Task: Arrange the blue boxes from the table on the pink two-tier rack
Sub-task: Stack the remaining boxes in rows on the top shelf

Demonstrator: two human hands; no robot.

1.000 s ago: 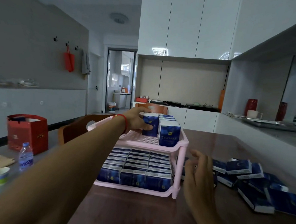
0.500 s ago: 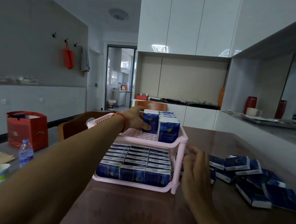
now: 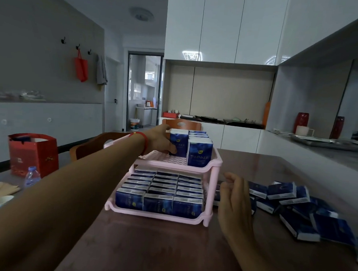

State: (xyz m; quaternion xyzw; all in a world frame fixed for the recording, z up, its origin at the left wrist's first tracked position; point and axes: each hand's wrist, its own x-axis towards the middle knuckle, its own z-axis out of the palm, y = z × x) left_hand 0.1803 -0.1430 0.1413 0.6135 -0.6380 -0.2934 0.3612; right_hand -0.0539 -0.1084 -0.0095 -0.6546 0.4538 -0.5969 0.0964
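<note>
The pink two-tier rack (image 3: 214,164) stands mid-table. Its lower tier is packed with several blue boxes (image 3: 160,202) standing in rows. On the upper tier, upright blue boxes (image 3: 200,153) fill the right side. My left hand (image 3: 160,140), with a red band at the wrist, is shut on one upright blue box (image 3: 180,141) at the left of that row. My right hand (image 3: 235,202) hovers with spread fingers just right of the rack, over the near edge of a loose pile of blue boxes (image 3: 291,199) lying flat on the table.
A red gift bag (image 3: 33,154), a water bottle (image 3: 31,176), a paper cup (image 3: 3,200) and wooden chairs (image 3: 94,145) stand at the left. A grey counter (image 3: 328,151) with a mug and red vases runs along the right.
My left hand has stayed on the box on the upper tier. My right hand has moved forward and right toward the loose pile.
</note>
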